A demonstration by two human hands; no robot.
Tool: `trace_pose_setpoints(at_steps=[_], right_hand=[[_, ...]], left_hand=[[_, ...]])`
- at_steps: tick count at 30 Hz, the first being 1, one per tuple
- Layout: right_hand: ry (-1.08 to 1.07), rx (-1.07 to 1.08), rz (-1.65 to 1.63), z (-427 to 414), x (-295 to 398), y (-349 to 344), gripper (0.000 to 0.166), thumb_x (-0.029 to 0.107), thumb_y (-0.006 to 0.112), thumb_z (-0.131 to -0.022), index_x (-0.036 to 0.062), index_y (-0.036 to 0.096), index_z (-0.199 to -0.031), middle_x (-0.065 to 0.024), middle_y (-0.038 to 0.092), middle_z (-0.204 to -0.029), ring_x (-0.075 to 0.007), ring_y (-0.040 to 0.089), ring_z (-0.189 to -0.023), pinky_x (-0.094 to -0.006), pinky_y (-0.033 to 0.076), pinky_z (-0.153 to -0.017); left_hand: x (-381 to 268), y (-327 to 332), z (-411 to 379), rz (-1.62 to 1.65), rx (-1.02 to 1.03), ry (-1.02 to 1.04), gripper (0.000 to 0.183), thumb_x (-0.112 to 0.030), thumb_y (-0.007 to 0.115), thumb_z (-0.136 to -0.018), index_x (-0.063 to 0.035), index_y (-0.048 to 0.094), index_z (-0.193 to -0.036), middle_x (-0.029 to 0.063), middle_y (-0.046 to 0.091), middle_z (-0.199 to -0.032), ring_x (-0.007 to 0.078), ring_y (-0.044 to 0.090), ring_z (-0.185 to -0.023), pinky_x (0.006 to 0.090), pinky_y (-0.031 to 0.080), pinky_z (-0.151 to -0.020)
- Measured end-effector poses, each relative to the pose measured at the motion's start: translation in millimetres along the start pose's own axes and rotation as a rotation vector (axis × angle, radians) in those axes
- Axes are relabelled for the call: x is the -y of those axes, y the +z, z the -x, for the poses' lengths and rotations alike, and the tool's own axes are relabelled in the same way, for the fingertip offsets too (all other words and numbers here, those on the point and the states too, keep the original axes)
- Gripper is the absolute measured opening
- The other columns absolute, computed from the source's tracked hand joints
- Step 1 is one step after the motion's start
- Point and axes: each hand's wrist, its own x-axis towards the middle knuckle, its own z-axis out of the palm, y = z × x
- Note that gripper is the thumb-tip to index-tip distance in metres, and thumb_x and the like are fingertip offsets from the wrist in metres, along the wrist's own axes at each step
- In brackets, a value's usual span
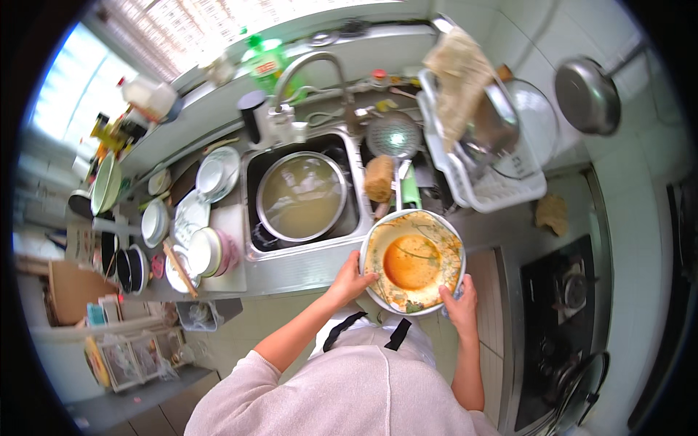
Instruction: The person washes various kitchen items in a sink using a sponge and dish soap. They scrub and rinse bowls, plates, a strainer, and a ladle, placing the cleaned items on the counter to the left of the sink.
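Note:
Both my hands hold a wide patterned plate (pixel 443 235) in front of my body, at the front edge of the counter. Orange, oily sauce (pixel 413 262) pools in its middle and smears its floral rim. A white rim around it suggests another dish underneath. My left hand (pixel 349 280) grips the left side, thumb on top. On the lower right, my right hand (pixel 463 308) has its thumb over the edge; something bluish and patterned shows by its fingers, too small to name. Ahead to the left, a round metal basin (pixel 263 210) of cloudy water (pixel 302 201) sits in the sink (pixel 360 240).
A metal skimmer (pixel 393 136) and a brown scrubber (pixel 379 179) lie over the right sink basin. Behind it stands a white dish rack (pixel 463 188). Stacked bowls (pixel 204 252) and plates (pixel 192 218) crowd the left counter. A gas hob (pixel 556 327) is on the right; a faucet (pixel 313 56) arches over the sink.

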Motion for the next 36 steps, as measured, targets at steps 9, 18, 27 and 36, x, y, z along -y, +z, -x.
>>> trace_pose_setpoints(at_steps=[9, 18, 27, 36], right_hand=[[-0.209, 0.295, 0.265, -98, 63, 192, 0.041, 0.028, 0.068, -0.069, 0.0012, 0.05, -0.095, -0.0207, 0.06, -0.085, -0.0362, 0.059, -0.083, -0.0407, 0.045, -0.071], [-0.119, 0.404, 0.363, -158, 58, 277, 0.04, 0.03, 0.068, -0.068, 0.0006, 0.047, -0.085, -0.0213, 0.059, -0.082, -0.0368, 0.059, -0.081, -0.0418, 0.044, -0.07], [0.01, 0.515, 0.6, -206, 44, 327, 0.047, 0.031, 0.067, -0.067, -0.0024, 0.051, -0.096, -0.023, 0.061, -0.093, -0.0366, 0.059, -0.089, -0.0418, 0.045, -0.076], [0.168, 0.581, 0.822, -222, 64, 357, 0.056, 0.031, 0.067, -0.069, -0.0039, 0.045, -0.107, -0.0238, 0.06, -0.101, -0.0371, 0.058, -0.096, -0.044, 0.046, -0.08]], left_hand=[[37, -163, -10, 0.191, -0.428, -0.118, 0.048, -0.003, 0.065, -0.065, 0.0035, 0.043, -0.107, 0.0136, 0.056, -0.099, 0.02, 0.057, -0.091, 0.0309, 0.046, -0.081], [104, -214, -74, 0.107, -0.513, -0.16, 0.047, -0.01, 0.066, -0.061, 0.0029, 0.047, -0.102, 0.0166, 0.058, -0.096, 0.0251, 0.058, -0.091, 0.0325, 0.044, -0.082], [152, -222, -129, 0.026, -0.543, -0.337, 0.045, -0.003, 0.065, -0.063, 0.0047, 0.048, -0.104, 0.0142, 0.06, -0.097, 0.0207, 0.059, -0.087, 0.03, 0.047, -0.075], [126, -237, -147, -0.36, -0.472, -0.495, 0.057, -0.018, 0.063, -0.071, 0.0046, 0.034, -0.115, 0.0285, 0.053, -0.108, 0.0413, 0.053, -0.101, 0.0435, 0.043, -0.086]])
